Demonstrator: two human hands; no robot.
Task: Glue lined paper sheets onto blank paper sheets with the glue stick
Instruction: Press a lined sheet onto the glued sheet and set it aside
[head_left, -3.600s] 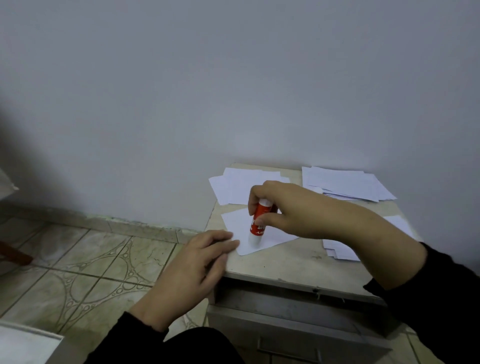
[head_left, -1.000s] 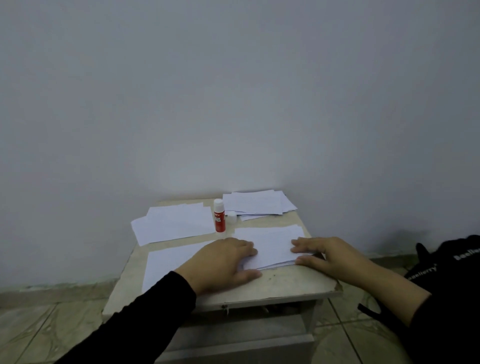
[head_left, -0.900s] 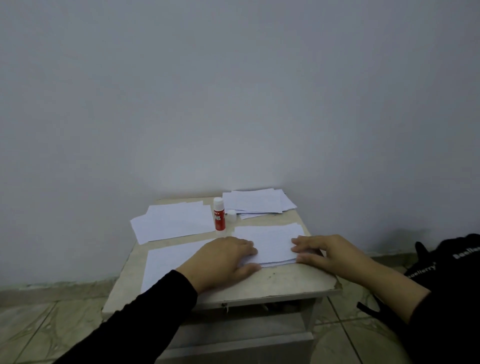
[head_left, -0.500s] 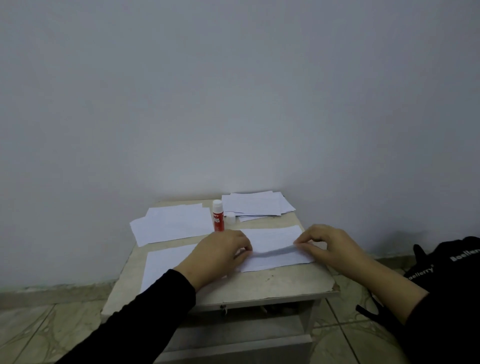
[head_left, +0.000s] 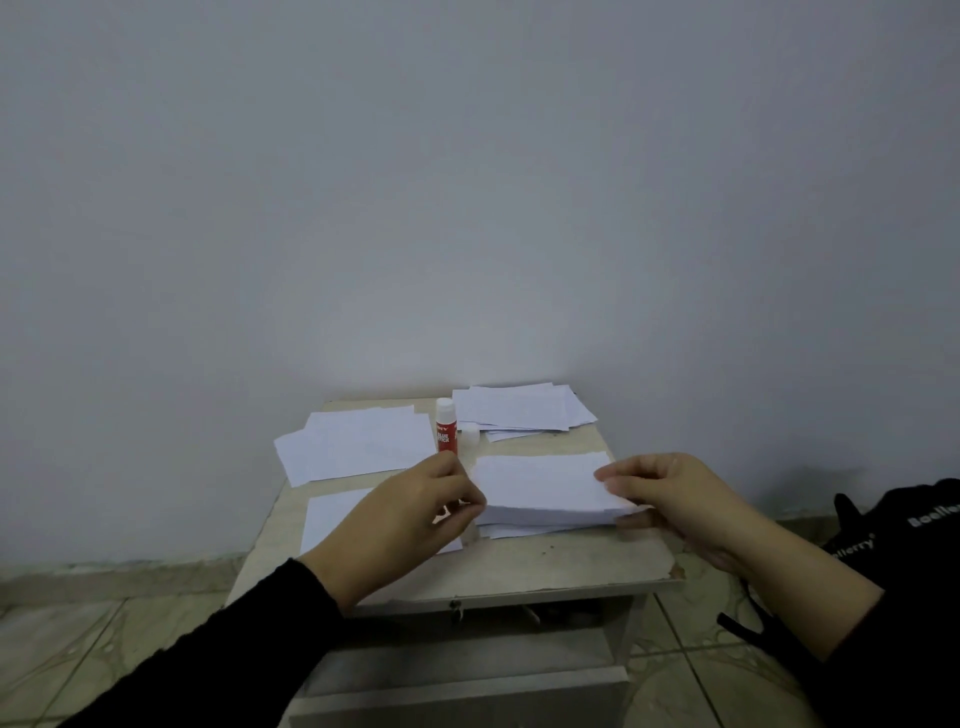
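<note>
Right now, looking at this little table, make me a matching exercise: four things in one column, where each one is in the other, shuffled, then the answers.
Things
1. glue stick
2. white cap
3. lifted sheet
4. single sheet

Places
A. flat on the table, partly under the left wrist
B. standing upright between the two back piles
C. held at both ends by the hands, left hand and right hand
D. just right of the red tube, on the tabletop

Pairs: 1-B, 2-D, 3-C, 4-A

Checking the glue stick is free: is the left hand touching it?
Cannot tell. In the head view the left hand overlaps the base of the glue stick, hiding any contact or gap.
</note>
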